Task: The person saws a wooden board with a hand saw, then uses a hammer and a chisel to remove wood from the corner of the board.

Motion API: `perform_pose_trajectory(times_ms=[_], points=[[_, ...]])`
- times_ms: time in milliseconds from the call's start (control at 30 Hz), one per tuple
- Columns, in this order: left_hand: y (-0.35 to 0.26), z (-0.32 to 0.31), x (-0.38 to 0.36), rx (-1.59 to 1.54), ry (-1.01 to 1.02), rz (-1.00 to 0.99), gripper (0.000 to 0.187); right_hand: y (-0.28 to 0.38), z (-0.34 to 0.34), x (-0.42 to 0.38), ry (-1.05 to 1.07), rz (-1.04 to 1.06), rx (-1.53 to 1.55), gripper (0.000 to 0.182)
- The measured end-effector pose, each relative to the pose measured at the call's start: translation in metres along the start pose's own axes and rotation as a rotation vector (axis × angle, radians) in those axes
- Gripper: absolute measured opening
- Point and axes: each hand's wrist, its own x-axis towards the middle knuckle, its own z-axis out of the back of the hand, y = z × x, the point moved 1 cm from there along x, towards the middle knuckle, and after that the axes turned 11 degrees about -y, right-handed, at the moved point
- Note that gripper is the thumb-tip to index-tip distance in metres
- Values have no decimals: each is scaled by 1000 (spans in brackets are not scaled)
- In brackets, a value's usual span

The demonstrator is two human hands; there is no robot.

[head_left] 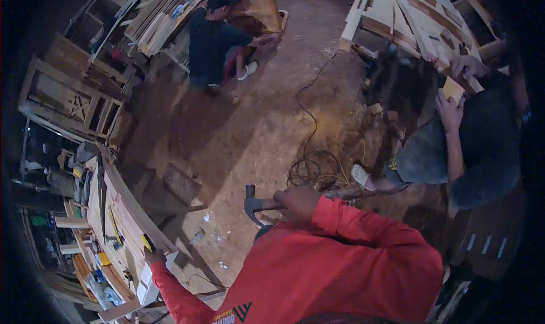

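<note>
My right hand (299, 203) is closed round a claw hammer (254, 205), held in front of my chest with its dark head pointing left. Most of its handle is hidden by my fingers and sleeve. At the workbench on the left, my left hand (154, 256) grips a small yellow-and-black tool (147, 243) whose exact kind is too small to tell. It is over the end of a pale wooden board (133, 219). A long yellow strip (115, 224) lies on the bench beyond that hand.
Wooden pieces and tools crowd the left bench (116, 310). One person (213, 46) squats ahead near a wooden cabinet (255, 6); another person (482, 137) at right handles a wood block (453, 90) beside a wooden frame (409, 17). Coiled cable (309, 168) lies on the floor.
</note>
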Motion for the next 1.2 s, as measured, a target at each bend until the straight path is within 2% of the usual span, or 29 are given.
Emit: perform_pose_trajectory(times_ms=[33,167,200,300,400,500,633,733,767,833,867,933,967,1000,1033,1067,1133,1200], points=[[-25,7,-12,27,-25,-5,62,2,-1,2,-5,8,4,25],[-3,-3,7,266,8,-194,58,19,-11,11,-10,18,-10,23],[-5,-3,4,220,-6,-234,52,26,-15,14,-5,15,-31,23],[-36,4,-10,255,1,-193,50,48,-31,23,-24,28,-58,25],[-13,-6,0,273,38,-253,49,75,-59,35,-66,88,-39,26],[-12,-8,-8,313,-23,-352,49,109,-95,41,-116,146,-26,24],[-24,-3,-20,266,-60,-325,53,163,-138,44,-58,134,12,23],[-31,5,-23,193,-62,-321,46,185,-191,46,-114,266,24,27],[-31,7,-25,151,-60,-299,44,199,-195,43,-136,234,46,26],[-23,11,-23,107,-33,-326,39,232,-198,37,-123,209,90,26],[-31,22,-20,37,113,-255,37,240,-201,38,-135,221,89,26],[-29,29,-19,0,185,-231,45,247,-206,37,-125,249,94,27],[-28,33,-19,-61,164,-254,46,245,-211,39,-106,214,78,28],[-27,32,-14,27,219,-230,45,240,-215,40,-96,176,60,30],[-22,33,-16,104,281,-217,45,235,-216,39,-106,201,51,29],[-18,43,-23,23,259,-232,45,230,-215,43,-140,226,44,29],[-21,61,-33,-153,201,-297,46,226,-210,56,-173,243,89,28],[-39,77,-68,-206,266,-420,55,213,-205,69,-139,203,192,27]])
